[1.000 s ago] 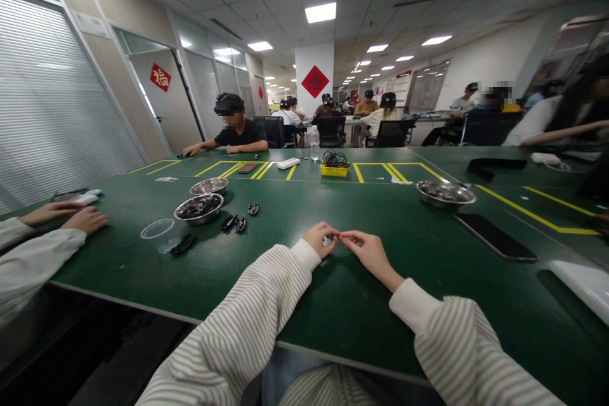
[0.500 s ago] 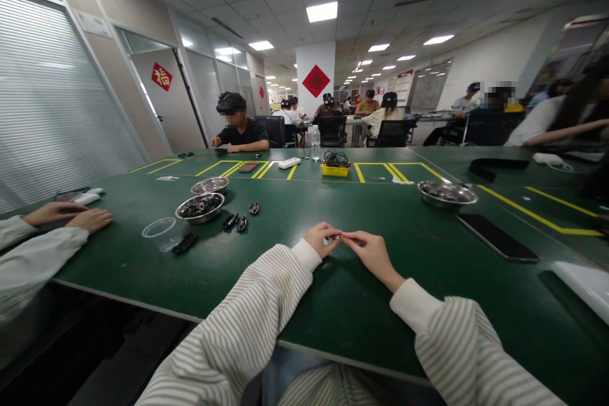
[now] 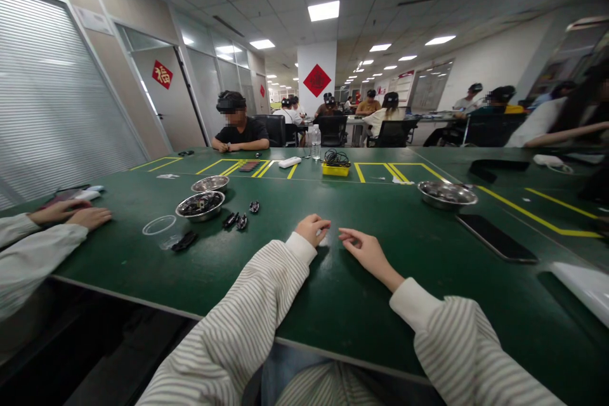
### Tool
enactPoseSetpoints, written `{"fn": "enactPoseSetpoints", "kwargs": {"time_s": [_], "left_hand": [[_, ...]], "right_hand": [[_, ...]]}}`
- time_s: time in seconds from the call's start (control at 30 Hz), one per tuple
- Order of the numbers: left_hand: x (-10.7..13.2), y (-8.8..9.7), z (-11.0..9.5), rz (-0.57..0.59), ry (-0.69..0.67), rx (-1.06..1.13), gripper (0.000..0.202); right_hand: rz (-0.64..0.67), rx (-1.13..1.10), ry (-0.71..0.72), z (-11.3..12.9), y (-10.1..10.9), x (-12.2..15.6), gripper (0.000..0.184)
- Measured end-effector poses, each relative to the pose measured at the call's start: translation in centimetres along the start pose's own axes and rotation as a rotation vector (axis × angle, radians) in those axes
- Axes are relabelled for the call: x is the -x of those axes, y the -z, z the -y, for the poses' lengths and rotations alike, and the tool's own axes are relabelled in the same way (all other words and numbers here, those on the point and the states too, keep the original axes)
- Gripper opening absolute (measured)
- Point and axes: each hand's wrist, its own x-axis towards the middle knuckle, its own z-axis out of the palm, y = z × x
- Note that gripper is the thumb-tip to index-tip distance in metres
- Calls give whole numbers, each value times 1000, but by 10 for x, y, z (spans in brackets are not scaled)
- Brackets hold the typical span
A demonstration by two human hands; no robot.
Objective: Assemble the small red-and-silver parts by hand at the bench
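Note:
Above the green table, my left hand is closed, its thumb and fingers curled together. Whatever lies in them, if anything, is too small and hidden to name; only a pale spot shows by the fingertips. A short gap to the right, my right hand has its fingers stretched loosely toward the left hand and shows nothing in its grasp. Small black parts lie on the table left of my left hand, near a metal bowl of dark pieces.
Behind that bowl stands a second metal bowl; a clear plastic cup is beside them. To the right are another bowl and a black phone. A yellow box holds cables. A co-worker's hands rest at far left.
My hands were meeting at the fingertips over a small orange and metallic piece. They have drawn apart, the left shifting slightly left and away from me; the piece no longer shows.

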Motion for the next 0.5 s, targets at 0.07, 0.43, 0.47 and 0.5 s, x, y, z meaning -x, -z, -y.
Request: {"fn": "enactPoseSetpoints", "kwargs": {"time_s": [0.07,0.43,0.47,0.5], "left_hand": [[-3,7,17,61,119,-124,20],[8,34,87,244,582,-399,24],[8,34,88,255,593,-402,24],[8,34,87,264,603,-406,26]], "right_hand": [[18,21,-17,-3,-1,0,32],[66,40,6,-8,-2,0,25],[67,42,7,-8,-3,0,25],[68,43,9,-8,-3,0,25]]}}
